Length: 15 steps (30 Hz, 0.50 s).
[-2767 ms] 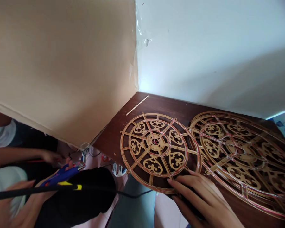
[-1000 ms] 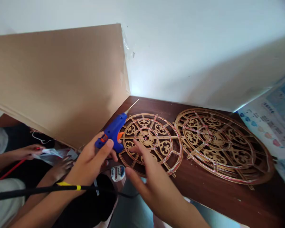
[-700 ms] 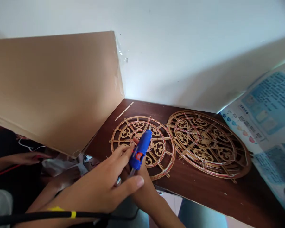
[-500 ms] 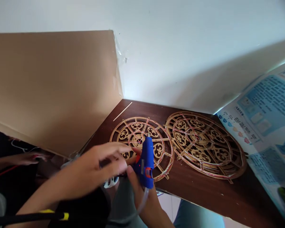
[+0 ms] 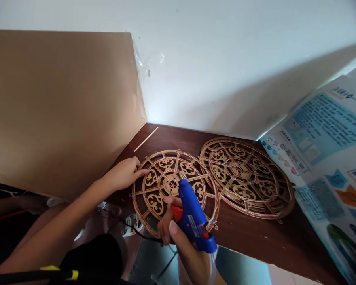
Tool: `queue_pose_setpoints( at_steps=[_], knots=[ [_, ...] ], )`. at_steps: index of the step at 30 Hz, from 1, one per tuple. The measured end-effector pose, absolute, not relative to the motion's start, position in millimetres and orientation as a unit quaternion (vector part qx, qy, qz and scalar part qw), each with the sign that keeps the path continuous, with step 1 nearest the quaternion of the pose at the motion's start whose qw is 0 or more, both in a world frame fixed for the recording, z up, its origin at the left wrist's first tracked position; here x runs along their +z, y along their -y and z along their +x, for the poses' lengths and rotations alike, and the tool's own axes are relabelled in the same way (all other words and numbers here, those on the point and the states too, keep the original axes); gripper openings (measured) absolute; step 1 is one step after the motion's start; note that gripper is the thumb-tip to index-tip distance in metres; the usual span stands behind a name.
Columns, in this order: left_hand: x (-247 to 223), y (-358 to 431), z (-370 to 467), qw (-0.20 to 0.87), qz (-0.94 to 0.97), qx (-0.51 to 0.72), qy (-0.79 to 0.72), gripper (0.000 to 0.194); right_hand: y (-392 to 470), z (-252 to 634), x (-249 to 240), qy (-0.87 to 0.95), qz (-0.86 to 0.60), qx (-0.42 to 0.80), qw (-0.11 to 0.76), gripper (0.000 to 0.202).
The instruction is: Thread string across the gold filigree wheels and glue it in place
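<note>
1. Since the frame half a second ago, the left hand [image 5: 123, 173] has moved away from the gun to the left edge of the nearer wooden disc [image 5: 167, 186], and the blue glue gun [image 5: 192, 213] now leans further toward the far left.
2. Left arm reaches in from the near left, forearm slanting up and right; its hand is bent at the knuckles, thumb stretched over the disc's left rim. Whether it pinches the rim or only rests there, I cannot tell.
3. Right hand [image 5: 178, 241] rises from the near side, fingers wrapped around the gun's handle at the orange trigger [image 5: 177, 213], thumb along the near side.
4. Above the disc's hub is the gun's nozzle; contact is unclear. From its back end, a clear stick [image 5: 212, 263] trails downward.
5. Flat on the dark brown table [image 5: 255, 237], the disc lies left of a stack of similar openwork discs [image 5: 243, 172], their edges meeting.
6. Beyond it, at the far left, lies a thin pale strip [image 5: 146, 139].
7. Cardboard [image 5: 62, 111] stands along the left, a white wall [image 5: 219, 59] across the far side, and a blue printed sheet [image 5: 323, 158] on the right.
</note>
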<state>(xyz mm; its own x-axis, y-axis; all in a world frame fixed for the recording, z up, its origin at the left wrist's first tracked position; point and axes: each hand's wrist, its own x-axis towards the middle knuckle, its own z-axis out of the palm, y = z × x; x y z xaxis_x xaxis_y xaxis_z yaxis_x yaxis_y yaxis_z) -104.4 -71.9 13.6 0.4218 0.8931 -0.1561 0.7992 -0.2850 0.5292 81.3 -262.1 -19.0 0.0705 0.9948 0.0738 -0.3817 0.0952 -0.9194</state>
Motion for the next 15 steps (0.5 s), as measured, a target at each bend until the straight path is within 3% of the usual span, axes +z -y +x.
queue_pose_setpoints(
  at_steps=[3, 7, 9, 15],
  knots=[
    [21, 70, -101, 0.317, 0.793, 0.076, -0.515, 0.047, 264, 84, -20, 0.392, -0.380, 0.563, 0.620, 0.042],
    [31, 82, -102, 0.588, 0.637, 0.157, -0.473, 0.053, 271, 83, -16, 0.399, -0.391, 0.571, 0.602, 0.045],
    [35, 88, -100, 0.662, 0.554, 0.201, -0.463, 0.051, 274, 81, -14, 0.413, -0.409, 0.571, 0.581, 0.051],
    [29, 87, -81, 0.632, 0.473, 0.396, -0.470, 0.030, 273, 79, -15, 0.429, -0.414, 0.573, 0.562, 0.060]
  ],
)
